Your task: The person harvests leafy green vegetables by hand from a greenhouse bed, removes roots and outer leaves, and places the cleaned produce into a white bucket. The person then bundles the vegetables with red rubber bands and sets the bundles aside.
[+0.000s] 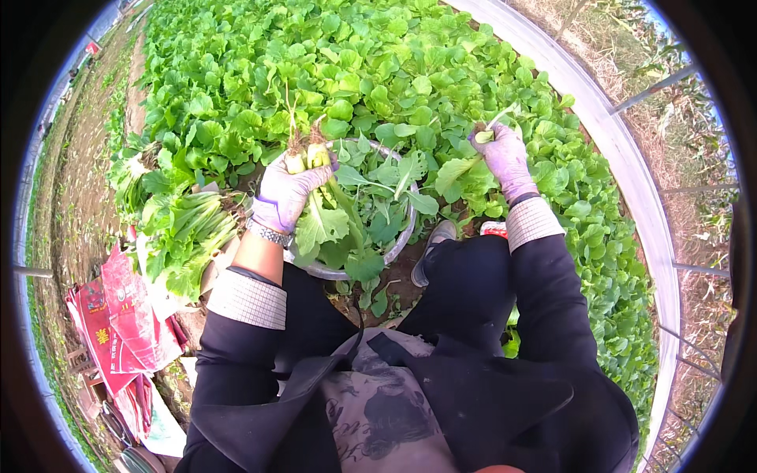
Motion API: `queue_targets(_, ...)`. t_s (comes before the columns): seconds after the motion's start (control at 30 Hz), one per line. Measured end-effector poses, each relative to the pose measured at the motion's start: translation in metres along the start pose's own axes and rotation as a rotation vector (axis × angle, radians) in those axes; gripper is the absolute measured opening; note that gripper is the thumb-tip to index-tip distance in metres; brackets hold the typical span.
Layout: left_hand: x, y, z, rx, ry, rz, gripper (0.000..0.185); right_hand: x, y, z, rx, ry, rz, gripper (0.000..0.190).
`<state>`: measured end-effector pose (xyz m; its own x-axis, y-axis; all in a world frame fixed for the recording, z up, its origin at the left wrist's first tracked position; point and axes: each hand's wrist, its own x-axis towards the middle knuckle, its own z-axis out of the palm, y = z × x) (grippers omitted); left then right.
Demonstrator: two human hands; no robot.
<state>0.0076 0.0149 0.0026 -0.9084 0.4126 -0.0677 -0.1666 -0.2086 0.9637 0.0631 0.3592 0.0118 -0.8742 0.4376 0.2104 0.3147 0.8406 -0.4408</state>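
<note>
My left hand (288,192), in a thin purple-tinted glove, grips a couple of leafy green plants (319,155) by their pale stem bases. Their soil-covered roots point up and away, and their leaves hang down. Beneath them sits a round pale tub (408,227), holding loose green leaves (387,177). To the right, my gloved right hand (502,155) pinches a plucked leaf stalk (485,136) with a dark, dirty tip. A broad leaf (456,174) hangs beside that hand; whether it belongs to the held stalk is unclear.
A dense bed of leafy greens (366,65) spreads ahead and to the right. Bundled greens (189,236) lie at left beside red printed sacks (127,319). A pale plastic film edge (627,136) curves along the right. My shoe (434,248) rests near the tub.
</note>
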Motion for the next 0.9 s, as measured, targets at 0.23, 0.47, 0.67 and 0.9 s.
queue_targets(0.23,-0.006,0.006,-0.017,-0.079,-0.013,-0.039,0.035,0.012,-0.067,0.066,1.166,-0.280,0.095,0.025)
queue_targets(0.47,-0.002,0.004,-0.027,-0.133,-0.089,-0.109,0.046,-0.007,-0.134,0.074,1.614,-0.598,-0.040,0.022)
queue_targets(0.67,0.002,0.005,-0.017,-0.072,-0.170,-0.123,0.046,-0.017,-0.171,0.062,2.016,-0.689,0.102,0.027)
queue_targets(0.9,0.003,0.009,-0.012,-0.043,-0.168,-0.135,0.049,-0.004,-0.170,0.057,1.486,-0.115,-0.048,0.016)
